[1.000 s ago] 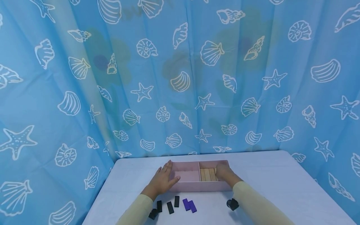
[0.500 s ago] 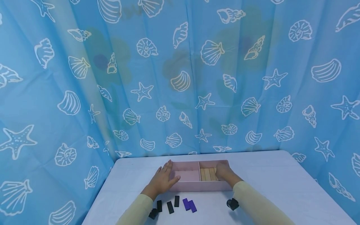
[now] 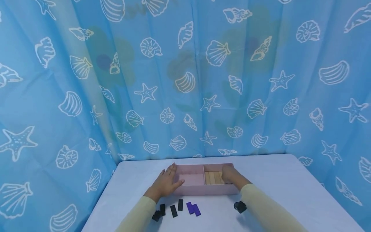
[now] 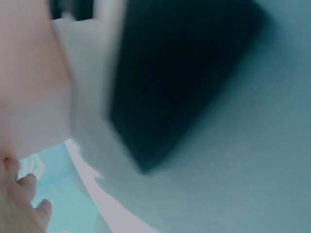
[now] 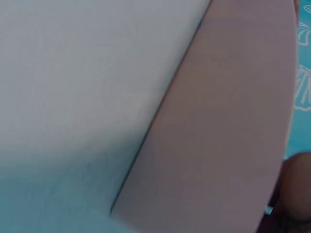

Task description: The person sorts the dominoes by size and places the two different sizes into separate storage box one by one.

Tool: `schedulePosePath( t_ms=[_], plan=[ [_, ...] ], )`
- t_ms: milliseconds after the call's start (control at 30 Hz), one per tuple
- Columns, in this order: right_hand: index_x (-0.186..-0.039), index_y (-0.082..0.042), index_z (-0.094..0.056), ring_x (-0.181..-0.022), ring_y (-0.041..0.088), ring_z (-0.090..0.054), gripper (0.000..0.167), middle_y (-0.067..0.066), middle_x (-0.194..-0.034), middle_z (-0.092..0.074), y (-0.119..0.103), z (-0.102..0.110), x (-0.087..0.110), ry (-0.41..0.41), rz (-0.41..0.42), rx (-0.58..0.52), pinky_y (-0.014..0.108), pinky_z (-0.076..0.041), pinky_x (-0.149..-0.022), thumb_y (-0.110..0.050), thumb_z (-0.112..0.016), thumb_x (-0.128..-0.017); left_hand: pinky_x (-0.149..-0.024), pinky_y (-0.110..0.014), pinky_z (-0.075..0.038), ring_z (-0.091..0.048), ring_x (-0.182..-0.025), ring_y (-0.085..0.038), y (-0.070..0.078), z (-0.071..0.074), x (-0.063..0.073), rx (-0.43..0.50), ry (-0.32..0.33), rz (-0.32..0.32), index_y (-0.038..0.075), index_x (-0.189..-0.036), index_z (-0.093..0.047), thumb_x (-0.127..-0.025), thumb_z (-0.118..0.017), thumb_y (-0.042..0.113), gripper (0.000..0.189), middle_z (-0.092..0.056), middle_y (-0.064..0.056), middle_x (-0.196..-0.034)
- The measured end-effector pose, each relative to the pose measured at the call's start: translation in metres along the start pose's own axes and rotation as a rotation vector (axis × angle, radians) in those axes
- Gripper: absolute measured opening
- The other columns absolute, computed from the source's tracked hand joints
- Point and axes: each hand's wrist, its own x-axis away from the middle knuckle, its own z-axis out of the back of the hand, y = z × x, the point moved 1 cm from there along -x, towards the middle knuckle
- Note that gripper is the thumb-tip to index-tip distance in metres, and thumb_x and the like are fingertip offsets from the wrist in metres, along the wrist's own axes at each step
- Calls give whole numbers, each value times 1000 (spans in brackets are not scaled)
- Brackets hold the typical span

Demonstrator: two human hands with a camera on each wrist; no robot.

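A pink two-compartment box (image 3: 205, 190) stands on the white table. My left hand (image 3: 164, 183) rests against its left end with fingers extended and thumb over the near rim; the left wrist view also shows some of its fingers (image 4: 24, 204). My right hand (image 3: 230, 175) reaches down into the right compartment, at the right end of a row of light wooden blocks (image 3: 213, 177). Its fingertips are hidden there, so I cannot tell whether they hold a block. In the right wrist view the box's outer wall (image 5: 209, 121) fills much of the frame, and part of the hand (image 5: 296, 187) shows at the rim.
Several black tiles (image 3: 173, 211) and two touching purple tiles (image 3: 190, 207) lie in front of the box. Small black devices sit by both sleeves, one at the right (image 3: 240, 207). A blue shell-patterned curtain (image 3: 185, 96) hangs behind the table (image 3: 275, 180).
The head view has shifted slightly, so everything sits a little higher in it. Both hands keep their places on the box, and the tiles lie as before.
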Motion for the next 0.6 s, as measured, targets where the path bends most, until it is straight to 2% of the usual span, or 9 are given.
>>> schedulePosePath(
  t_ms=[133,200,300,400,533,600],
  plan=[
    [-122,7,-58,-107,35,-60,28,18,-111,-63,4,9,8,17,112,-21,48,-50,-90,0,-51,-96,-115,-50,-16,-17,-146,-27,2,8,0,-31,-36,-10,7,-155,-22,-88,-28,78,98,-18,-8,-160],
    [-129,6,-55,-115,38,-56,33,19,-118,-62,6,13,13,24,140,-55,51,-47,-94,-1,-52,-96,-115,-49,-16,-18,-146,-28,2,12,0,-31,-56,-16,6,-154,-23,-87,-28,79,99,-20,-9,-160],
    [-134,4,-52,-117,38,-55,41,17,-122,-61,9,19,20,50,155,-73,51,-47,-95,0,-52,-94,-114,-51,-20,-22,-144,-31,2,16,1,-3,-69,-31,7,-153,-27,-86,-30,80,100,-22,-11,-159],
    [-137,3,-51,-114,35,-57,45,16,-124,-60,13,24,25,87,185,-59,48,-49,-93,2,-54,-92,-112,-51,-26,-28,-142,-33,0,18,0,42,-75,-17,13,-154,-29,-85,-29,82,98,-24,-9,-158],
    [-137,2,-51,-109,30,-59,44,14,-121,-60,19,29,29,153,228,-35,45,-51,-90,-7,-59,-95,-109,-53,-31,-33,-140,-31,-5,20,1,137,-42,33,20,-152,-35,-84,-34,82,92,-31,-5,-156],
    [-139,1,-49,-115,33,-56,46,16,-126,-58,23,30,31,173,228,-37,48,-48,-94,-13,-60,-96,-108,-53,-32,-35,-139,-31,-6,21,3,178,-24,56,18,-150,-39,-83,-37,81,92,-38,-5,-152]
  ],
)
